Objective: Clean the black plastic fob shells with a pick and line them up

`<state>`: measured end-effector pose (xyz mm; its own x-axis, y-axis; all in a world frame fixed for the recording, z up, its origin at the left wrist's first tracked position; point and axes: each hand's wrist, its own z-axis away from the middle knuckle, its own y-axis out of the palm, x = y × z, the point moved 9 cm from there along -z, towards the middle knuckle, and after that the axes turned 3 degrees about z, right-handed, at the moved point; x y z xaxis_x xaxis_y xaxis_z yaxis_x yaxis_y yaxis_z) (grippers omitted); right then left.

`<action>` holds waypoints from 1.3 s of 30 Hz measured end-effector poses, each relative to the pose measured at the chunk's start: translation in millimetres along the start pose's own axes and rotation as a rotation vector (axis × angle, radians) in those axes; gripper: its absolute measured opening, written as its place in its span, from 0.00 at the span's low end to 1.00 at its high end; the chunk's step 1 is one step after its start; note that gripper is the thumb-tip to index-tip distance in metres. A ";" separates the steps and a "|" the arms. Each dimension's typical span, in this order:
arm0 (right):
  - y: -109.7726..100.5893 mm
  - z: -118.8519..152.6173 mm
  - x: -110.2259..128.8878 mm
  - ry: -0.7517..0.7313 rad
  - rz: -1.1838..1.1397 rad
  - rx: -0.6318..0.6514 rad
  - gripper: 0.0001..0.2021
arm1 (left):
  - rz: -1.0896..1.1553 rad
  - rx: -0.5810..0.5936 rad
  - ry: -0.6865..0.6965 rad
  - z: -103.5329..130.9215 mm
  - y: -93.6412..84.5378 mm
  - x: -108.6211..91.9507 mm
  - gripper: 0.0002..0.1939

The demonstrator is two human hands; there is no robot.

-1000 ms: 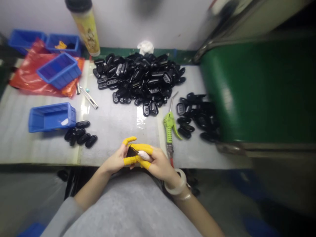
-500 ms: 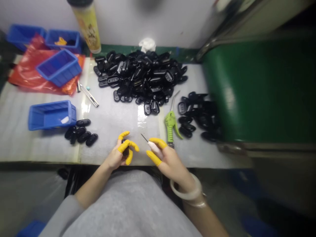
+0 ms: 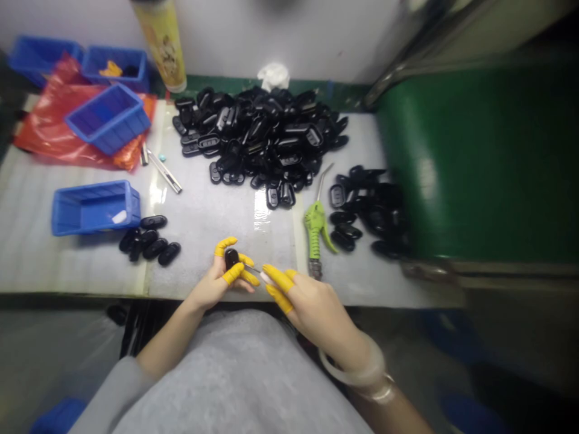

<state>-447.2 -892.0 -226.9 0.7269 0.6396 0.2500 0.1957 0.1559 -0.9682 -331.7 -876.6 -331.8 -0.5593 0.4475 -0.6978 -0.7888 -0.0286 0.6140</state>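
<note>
My left hand [image 3: 221, 277], with yellow finger cots, is closed on a small black plastic casing [image 3: 231, 258] near the table's front edge. Between the yellow-covered fingers of my right hand [image 3: 303, 298] is a thin-shafted tool with a white handle [image 3: 266, 278], perhaps a small screwdriver. Its dark shaft points left and reaches the casing or the fingers around it; the tip's exact contact is hidden. Beyond my hands lies a large heap of similar black casings [image 3: 257, 135]. A green air blow gun [image 3: 313, 232] rests just past my right hand.
A smaller pile of black casings [image 3: 371, 208] lies at the right, by a green surface [image 3: 474, 169]. On the left are a blue bin [image 3: 94, 208], several casings [image 3: 154, 241], a red plastic bag [image 3: 54, 135] and a utility knife [image 3: 163, 171]. A yellow cup [image 3: 165, 48] stands behind.
My right hand has moved left and turned, bringing the tool's shaft to the casing in my left hand. The casing has been turned and shows more clearly between the left fingers.
</note>
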 end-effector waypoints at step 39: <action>27.8 -4.3 9.0 0.117 0.082 0.311 0.10 | -0.476 -0.234 0.044 1.5 -12.5 2.9 0.17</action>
<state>-432.4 -885.1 -251.4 0.8062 0.5714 0.1535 -0.0630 0.3409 -0.9380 -323.1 -873.7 -341.0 -0.1317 0.4214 -0.8972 -0.9910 -0.0324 0.1302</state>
